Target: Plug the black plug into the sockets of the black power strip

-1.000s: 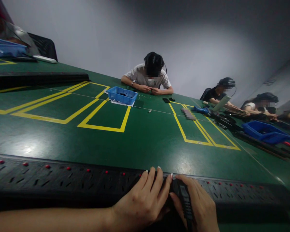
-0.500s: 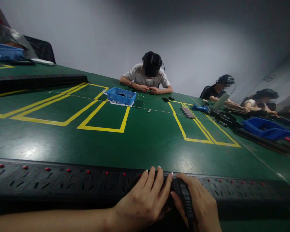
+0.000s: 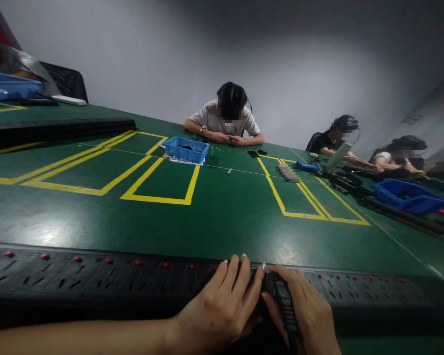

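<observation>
A long black power strip with slotted sockets and red buttons lies across the near side of the green table. My left hand grips it near the middle, fingers bent over its top, thumb hidden. Just right of that, my right hand is closed round a black plug with a ribbed cord end that runs down toward me. The plug sits at the strip; its prongs are out of sight, so I cannot tell how deep it is in a socket.
Yellow tape boxes mark the table. A blue bin stands near a person opposite. Another power strip lies far left. At the right are a darker blue bin, cluttered tools and seated people.
The view has shifted slightly, so the left side of the scene sits a little lower and further right. Both hands keep their hold on the strip and the plug.
</observation>
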The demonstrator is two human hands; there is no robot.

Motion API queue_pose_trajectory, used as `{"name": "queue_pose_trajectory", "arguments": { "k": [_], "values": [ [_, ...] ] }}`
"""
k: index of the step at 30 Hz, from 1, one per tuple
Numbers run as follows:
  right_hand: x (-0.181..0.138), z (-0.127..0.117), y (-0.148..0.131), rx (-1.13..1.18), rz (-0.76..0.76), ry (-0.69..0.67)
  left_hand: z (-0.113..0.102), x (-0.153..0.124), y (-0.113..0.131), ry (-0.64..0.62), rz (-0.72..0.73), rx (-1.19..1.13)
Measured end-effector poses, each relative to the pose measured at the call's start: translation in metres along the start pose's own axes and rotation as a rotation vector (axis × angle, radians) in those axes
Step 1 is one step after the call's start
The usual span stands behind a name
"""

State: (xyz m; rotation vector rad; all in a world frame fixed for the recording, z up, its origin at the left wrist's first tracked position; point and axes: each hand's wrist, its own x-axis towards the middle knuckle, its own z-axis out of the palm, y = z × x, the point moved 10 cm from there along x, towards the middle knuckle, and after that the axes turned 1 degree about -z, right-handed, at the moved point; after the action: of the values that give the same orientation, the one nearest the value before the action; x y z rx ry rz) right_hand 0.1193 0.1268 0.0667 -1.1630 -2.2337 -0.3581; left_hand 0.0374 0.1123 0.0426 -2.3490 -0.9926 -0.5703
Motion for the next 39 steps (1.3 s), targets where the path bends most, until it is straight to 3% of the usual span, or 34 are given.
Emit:
{"name": "queue_pose_trajectory", "arguments": {
  "k": [19, 30, 35, 37, 39],
  "values": [
    [-0.001, 0.001, 0.001, -0.021, -0.03, 0.018, 0.001, 0.002, 0.0, 0.001, 0.012, 0.0],
    [-0.001, -0.003, 0.002, -0.012, 0.0, 0.049, 0.007, -0.001, 0.0, -0.066, 0.005, -0.043],
    [-0.001, -0.003, 0.003, 0.045, 0.017, 0.036, 0.013, 0.0, -0.002, -0.191, -0.049, -0.2],
    [-0.003, -0.001, 0.005, 0.064, 0.031, 0.016, 0.004, 0.004, -0.015, -0.246, -0.08, -0.287],
    [-0.005, 0.002, 0.007, 0.079, 0.043, -0.012, -0.024, 0.01, -0.031, -0.252, 0.006, -0.334]
  ]
}}
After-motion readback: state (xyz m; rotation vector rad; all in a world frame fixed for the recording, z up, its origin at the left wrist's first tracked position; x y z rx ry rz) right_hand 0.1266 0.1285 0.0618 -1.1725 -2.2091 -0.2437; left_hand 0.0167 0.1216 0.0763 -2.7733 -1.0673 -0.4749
